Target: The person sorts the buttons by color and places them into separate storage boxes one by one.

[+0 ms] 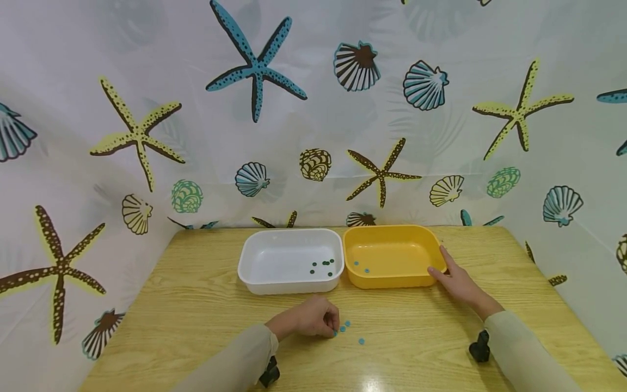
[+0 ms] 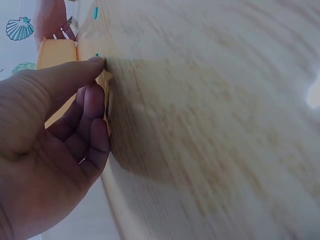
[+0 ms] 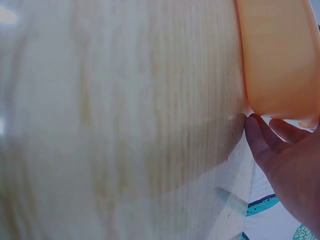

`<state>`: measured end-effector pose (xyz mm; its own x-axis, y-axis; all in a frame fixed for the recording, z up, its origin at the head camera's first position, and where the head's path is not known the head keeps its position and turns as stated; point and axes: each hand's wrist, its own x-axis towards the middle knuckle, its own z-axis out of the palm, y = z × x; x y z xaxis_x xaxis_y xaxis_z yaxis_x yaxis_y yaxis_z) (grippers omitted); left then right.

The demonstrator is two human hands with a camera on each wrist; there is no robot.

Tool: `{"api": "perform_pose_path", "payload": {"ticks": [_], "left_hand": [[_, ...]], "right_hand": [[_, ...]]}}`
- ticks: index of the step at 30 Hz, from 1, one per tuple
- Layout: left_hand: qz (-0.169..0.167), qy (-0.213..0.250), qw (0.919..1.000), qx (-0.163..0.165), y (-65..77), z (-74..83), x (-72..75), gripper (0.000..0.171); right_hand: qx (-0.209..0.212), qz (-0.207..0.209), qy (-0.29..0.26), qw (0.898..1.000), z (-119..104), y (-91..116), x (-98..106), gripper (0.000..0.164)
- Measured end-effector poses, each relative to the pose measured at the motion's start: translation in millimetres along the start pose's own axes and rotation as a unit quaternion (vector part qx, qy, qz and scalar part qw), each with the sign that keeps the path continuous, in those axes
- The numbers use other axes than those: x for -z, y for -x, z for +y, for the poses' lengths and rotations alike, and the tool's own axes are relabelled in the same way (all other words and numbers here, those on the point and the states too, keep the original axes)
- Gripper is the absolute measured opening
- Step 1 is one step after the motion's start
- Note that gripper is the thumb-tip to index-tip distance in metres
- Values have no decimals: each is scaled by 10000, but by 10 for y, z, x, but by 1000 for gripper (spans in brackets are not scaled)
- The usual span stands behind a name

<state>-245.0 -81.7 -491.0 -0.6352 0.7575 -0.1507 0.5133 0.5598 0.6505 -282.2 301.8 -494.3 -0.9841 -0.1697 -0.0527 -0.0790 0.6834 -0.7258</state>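
On the wood-grain tabletop (image 1: 196, 305), a white tray (image 1: 291, 287) holds six small dark green discs (image 1: 312, 271), all toward its right side. In front of it, the left hand (image 1: 313, 317) comes down to the tabletop with its fingers curled, the tips at a blue disc (image 1: 335, 334); whether they pinch it, I cannot tell. Just to the right lie two more blue discs (image 1: 343, 329) close together, then a single one (image 1: 361, 341) nearer the wearer. Beside the white tray, a yellow tray (image 1: 392, 282) contains two blue discs toward its left end. At its right end, the right hand (image 1: 460, 284) rests against the corner, fingers extended, unclenched.
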Motion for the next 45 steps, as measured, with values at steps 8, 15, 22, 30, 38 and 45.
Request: {"api": "perform_pose_path", "payload": {"ticks": [8, 15, 22, 30, 38, 45], "left_hand": [[-11, 549, 9979, 341, 51, 17, 73, 9], [184, 616, 9968, 485, 58, 64, 191, 7], [445, 552, 9972, 220, 7, 149, 298, 3], [994, 710, 9925, -25, -77, 287, 401, 5], [1436, 1105, 9834, 62, -223, 382, 488, 7], [1790, 1332, 9745, 258, -370, 422, 523, 9]], "right_hand": [[-49, -40, 2, 10000, 1, -7, 4, 83], [-76, -73, -18, 9999, -6, -8, 3, 84], [-62, -63, -60, 9999, -6, -5, -3, 85], [-26, -116, -120, 9999, -20, 33, -1, 85], [4, -119, -143, 9998, -17, 35, -2, 82], [-26, -100, -172, 9998, -25, 39, -3, 81]]}}
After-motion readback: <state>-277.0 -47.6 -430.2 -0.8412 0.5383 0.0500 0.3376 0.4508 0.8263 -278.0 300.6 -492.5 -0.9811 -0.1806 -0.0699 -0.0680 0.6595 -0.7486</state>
